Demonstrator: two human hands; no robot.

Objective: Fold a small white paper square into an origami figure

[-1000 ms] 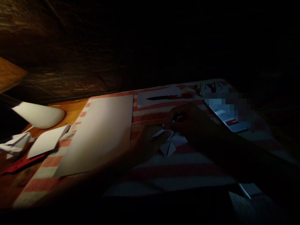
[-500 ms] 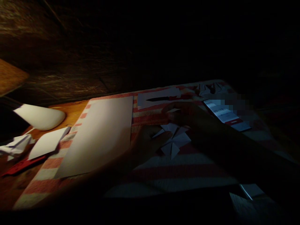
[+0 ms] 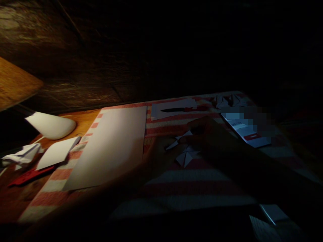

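A folded white paper piece (image 3: 186, 157) with pointed flaps is between my two hands over the striped cloth. My left hand (image 3: 163, 147) grips its left side, with the thumb lying over the folds. My right hand (image 3: 203, 129) is closed at the upper right of the paper, its fingers curled in against a flap. Deep shadow hides most of the right fingertips. Just beyond the hands lies a knife (image 3: 174, 110) with a dark blade and red handle, resting on a smaller paper sheet (image 3: 156, 112).
A large white sheet (image 3: 111, 144) lies left on the red-and-white cloth (image 3: 202, 188). Further left are a white lamp base (image 3: 52, 126), crumpled or folded paper (image 3: 22, 156), a white pad (image 3: 58, 153) and a red-handled tool (image 3: 31, 175). A lit phone (image 3: 242, 129) lies right, near folded papers (image 3: 229, 100).
My right hand has come down and closed onto the paper's upper right, covering more of it. The paper's upper flaps have shifted or tilted. The whole view has moved slightly.
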